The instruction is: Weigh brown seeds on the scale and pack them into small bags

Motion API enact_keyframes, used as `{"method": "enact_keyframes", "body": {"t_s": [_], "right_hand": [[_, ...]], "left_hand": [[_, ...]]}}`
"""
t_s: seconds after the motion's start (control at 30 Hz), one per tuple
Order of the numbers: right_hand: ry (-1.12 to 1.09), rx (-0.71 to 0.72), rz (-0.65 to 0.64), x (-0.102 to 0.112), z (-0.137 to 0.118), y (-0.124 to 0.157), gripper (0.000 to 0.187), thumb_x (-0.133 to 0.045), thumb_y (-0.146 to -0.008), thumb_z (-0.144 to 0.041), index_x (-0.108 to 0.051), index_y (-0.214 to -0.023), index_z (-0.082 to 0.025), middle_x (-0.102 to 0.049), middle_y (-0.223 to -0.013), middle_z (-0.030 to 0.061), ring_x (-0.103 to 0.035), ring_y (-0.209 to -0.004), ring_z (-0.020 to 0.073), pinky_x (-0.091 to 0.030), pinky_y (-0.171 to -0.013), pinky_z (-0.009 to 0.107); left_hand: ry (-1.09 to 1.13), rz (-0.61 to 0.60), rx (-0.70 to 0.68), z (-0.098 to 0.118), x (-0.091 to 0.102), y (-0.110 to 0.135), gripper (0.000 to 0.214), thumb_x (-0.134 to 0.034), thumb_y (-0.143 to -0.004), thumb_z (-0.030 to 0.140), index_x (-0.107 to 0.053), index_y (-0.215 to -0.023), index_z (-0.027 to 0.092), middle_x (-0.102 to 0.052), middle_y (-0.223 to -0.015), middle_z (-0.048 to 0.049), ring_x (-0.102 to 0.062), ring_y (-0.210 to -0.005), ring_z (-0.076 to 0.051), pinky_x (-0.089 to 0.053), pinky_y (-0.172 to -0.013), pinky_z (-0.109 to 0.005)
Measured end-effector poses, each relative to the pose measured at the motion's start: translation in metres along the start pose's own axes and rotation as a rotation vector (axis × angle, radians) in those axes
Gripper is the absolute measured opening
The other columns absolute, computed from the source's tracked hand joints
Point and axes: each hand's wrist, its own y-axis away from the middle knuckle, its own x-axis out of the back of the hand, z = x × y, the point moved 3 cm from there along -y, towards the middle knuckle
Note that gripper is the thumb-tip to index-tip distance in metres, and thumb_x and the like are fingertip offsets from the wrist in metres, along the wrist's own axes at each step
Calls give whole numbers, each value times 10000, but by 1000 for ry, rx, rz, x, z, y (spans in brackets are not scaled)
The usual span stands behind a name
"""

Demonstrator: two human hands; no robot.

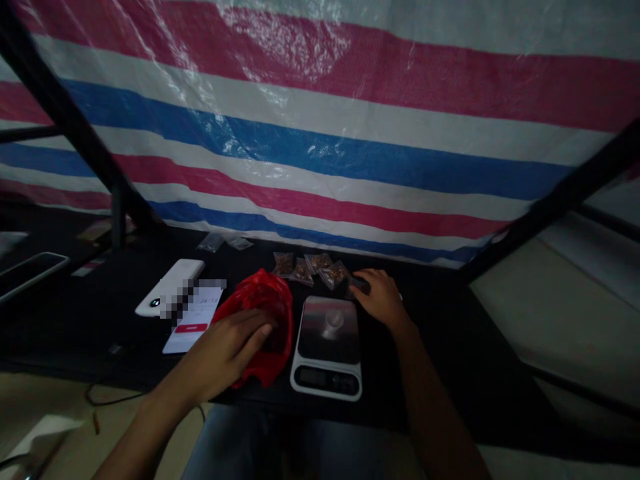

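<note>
My left hand (240, 343) reaches over the mouth of a red plastic bag (255, 290). Its fingertips dip into the dark inside, where what they touch is hidden. On the far right of a group of packets, my right hand (377, 293) has its fingers curled on a small clear zip bag (354, 288), whose contents are too dark to make out. Several zip bags with brown bits (301, 271) lie just left of it. Between my hands stands a white kitchen scale (325, 370) with a small clear round cup (334, 321) on its metal plate.
A phone with a lit screen (187, 340) and a white power bank-like device (170, 287) lie left of the red bag. Clear bags (211, 242) rest at the back. Another phone (33, 273) lies far left. A striped tarp (320, 140) and black bars (80, 127) bound the table.
</note>
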Motion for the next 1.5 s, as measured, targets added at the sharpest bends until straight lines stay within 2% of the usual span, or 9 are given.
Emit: {"method": "enact_keyframes", "body": {"t_s": [0.07, 0.2, 0.33, 0.5, 0.67, 0.87, 1.13, 1.4, 1.5], "right_hand": [[44, -20, -88, 2, 4, 3, 325, -742, -846, -285, -727, -1159, -197, -729, -1184, 132, -644, -1072, 310, -480, -873, 428], [68, -49, -169, 1, 6, 3, 194, -733, -862, -255, -758, -1051, -217, -765, -1070, 94, -664, -1009, 280, -475, -834, 390], [-8, -44, -93, 9, 7, -2, 142, -696, -902, -255, -761, -1023, -220, -771, -1034, 78, -662, -991, 269, -475, -856, 405], [-228, 42, 104, 46, -13, 7, 148, -676, -924, -263, -753, -1041, -215, -760, -1065, 85, -644, -1016, 264, -482, -916, 437], [-358, 193, 81, 75, -75, 40, 163, -695, -929, -282, -744, -1080, -247, -753, -1077, 62, -625, -1028, 250, -487, -913, 432], [-434, 252, 24, 71, -128, 67, 179, -669, -951, -276, -738, -1116, -281, -749, -1094, 52, -622, -1045, 247, -492, -901, 434], [-498, 303, -39, 61, -163, 77, 220, -656, -954, -259, -742, -1152, -302, -749, -1100, 44, -630, -1088, 253, -496, -967, 451], [-615, 232, -125, 55, -172, 85, 282, -610, -957, -212, -716, -1210, -276, -740, -1161, 59, -658, -1108, 233, -519, -989, 422], [-624, 218, -72, 56, -178, 89, 307, -593, -952, -224, -682, -1242, -269, -698, -1252, 78, -624, -1189, 238, -495, -1039, 423]], "left_hand": [[47, 58, 18, 1, -5, 2, 417, -343, -1049, 427, -706, -1120, 236, -728, -1166, -68, -664, -1097, -219, -490, -1009, -331], [167, 158, 63, 4, -14, 1, 349, -429, -1024, 441, -708, -1086, 241, -738, -1155, -61, -681, -1069, -220, -520, -971, -314], [253, 224, 90, 14, -14, -9, 327, -463, -1008, 450, -711, -1024, 237, -756, -1077, -61, -701, -983, -228, -551, -893, -328], [339, 277, 125, 32, -9, -22, 303, -536, -960, 464, -721, -1030, 234, -770, -1004, -52, -716, -897, -229, -577, -813, -341], [561, 202, 163, 49, -12, -23, 359, -628, -892, 501, -742, -1064, 207, -783, -1043, -63, -730, -959, -245, -584, -847, -331], [782, 96, 159, 50, -24, -9, 318, -640, -894, 478, -738, -947, 179, -769, -926, -55, -718, -896, -212, -565, -846, -312], [961, 72, 280, 36, -16, 17, 478, -728, -760, 627, -711, -865, 161, -749, -842, -63, -699, -746, -177, -579, -703, -293], [1032, -53, 384, 32, -2, 29, 380, -752, -775, 528, -729, -872, 161, -774, -855, -64, -718, -764, -173, -571, -693, -267], [1046, -46, 397, 32, 0, 28, 357, -762, -766, 496, -718, -873, 158, -770, -845, -62, -727, -773, -179, -587, -738, -290]]}}
